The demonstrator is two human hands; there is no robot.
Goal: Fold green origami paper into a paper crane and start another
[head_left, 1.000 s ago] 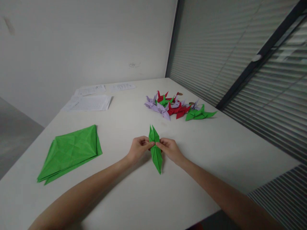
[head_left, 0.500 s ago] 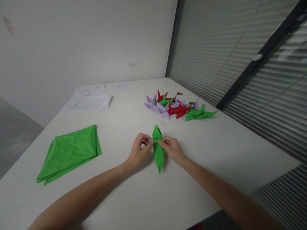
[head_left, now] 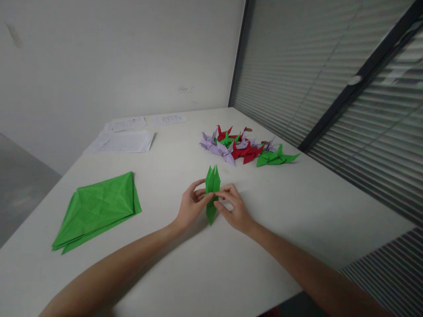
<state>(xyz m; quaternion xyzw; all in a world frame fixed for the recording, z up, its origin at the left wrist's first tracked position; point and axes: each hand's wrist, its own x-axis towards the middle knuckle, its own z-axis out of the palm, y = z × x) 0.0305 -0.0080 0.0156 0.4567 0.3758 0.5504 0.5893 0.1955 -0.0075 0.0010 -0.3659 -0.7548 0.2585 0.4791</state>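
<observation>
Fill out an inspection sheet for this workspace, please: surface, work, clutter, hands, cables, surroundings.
Surface: flat white table.
Job's things: long, pointed green folded-paper piece, held upright; creased green paper sheets, stacked at left; red, lilac and green folded-paper figures, grouped beyond the hands.
Clutter: white printed paper sheets, far left.
Hands: left hand grips the piece; right hand touches its right side.
Cables: nothing seen.
Surroundings: pale wall; slatted blinds at right.

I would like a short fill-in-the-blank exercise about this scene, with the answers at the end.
1. The left hand pinches a slender folded paper piece whose colour is ____.
2. On the white table, a flat stack of creased green paper lies on the person's ____ side.
3. The pile of small folded paper figures holds light purple, green and ____ ones.

Missing words: green; left; red.
</observation>
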